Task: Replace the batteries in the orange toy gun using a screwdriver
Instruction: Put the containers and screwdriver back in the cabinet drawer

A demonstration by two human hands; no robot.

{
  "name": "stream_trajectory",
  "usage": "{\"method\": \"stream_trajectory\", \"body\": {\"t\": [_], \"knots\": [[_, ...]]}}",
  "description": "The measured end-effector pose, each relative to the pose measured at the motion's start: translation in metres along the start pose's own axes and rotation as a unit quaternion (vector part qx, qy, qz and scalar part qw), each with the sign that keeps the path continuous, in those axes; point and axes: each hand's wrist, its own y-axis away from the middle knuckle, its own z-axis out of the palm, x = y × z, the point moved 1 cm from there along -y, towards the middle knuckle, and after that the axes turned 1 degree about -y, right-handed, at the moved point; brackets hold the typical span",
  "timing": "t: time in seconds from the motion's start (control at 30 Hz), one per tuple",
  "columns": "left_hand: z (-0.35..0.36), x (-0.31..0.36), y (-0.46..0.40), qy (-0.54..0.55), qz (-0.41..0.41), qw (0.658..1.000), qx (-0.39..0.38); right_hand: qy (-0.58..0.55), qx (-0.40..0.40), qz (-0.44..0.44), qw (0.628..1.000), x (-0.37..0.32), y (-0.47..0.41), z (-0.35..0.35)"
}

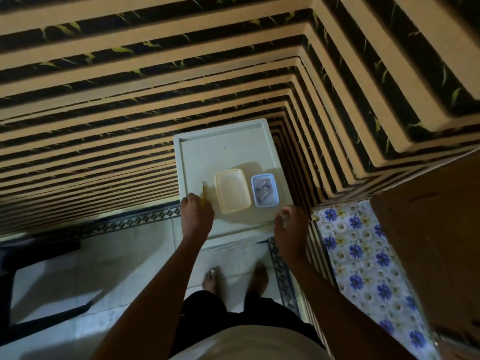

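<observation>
Your bare feet (235,278) stand on floor tiles; your left hand (196,213) grips the near-left edge of the white tray (223,149), your right hand (288,223) the near-right edge; yellow screwdriver (204,193) beside left hand, then empty yellow tub (232,190), blue tub (265,189) holding batteries (263,192); toy gun unseen.

Screwdriver (204,192) left on the tray (223,141), larger box (232,190) middle, smaller box (265,189) holding batteries (262,190) right

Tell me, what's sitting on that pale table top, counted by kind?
Plastic tubs: 2, a cream tub and a smaller blue tub holding what look like batteries
Yellow screwdrivers: 1
Total: 3
</observation>
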Motion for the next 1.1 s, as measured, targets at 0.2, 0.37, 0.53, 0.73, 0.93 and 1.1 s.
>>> {"method": "stream_trajectory", "body": {"t": [0.2, 0.37, 0.53, 0.73, 0.93, 1.1], "knots": [[-0.02, -0.037, 0.02, -0.106, 0.181, 0.978, 0.005, 0.0, 0.034, -0.043, 0.998, 0.001, 0.037, 0.007], [-0.029, -0.09, 0.023, -0.212, 0.331, 0.914, -0.096, 0.038, -0.055, -0.044, 0.997, 0.017, 0.077, 0.043], [-0.027, -0.122, 0.015, -0.145, 0.402, 0.898, -0.108, 0.158, -0.248, 0.012, 0.956, 0.04, 0.1, 0.088], [-0.017, -0.133, 0.011, -0.037, 0.417, 0.905, -0.076, 0.222, -0.352, 0.042, 0.908, 0.074, 0.098, 0.134], [-0.005, -0.135, 0.012, 0.005, 0.421, 0.906, -0.047, 0.329, -0.324, -0.047, 0.886, 0.093, 0.086, 0.162], [-0.005, -0.135, 0.011, 0.009, 0.427, 0.904, -0.04, 0.384, -0.261, -0.091, 0.881, 0.089, 0.097, 0.158]]}}
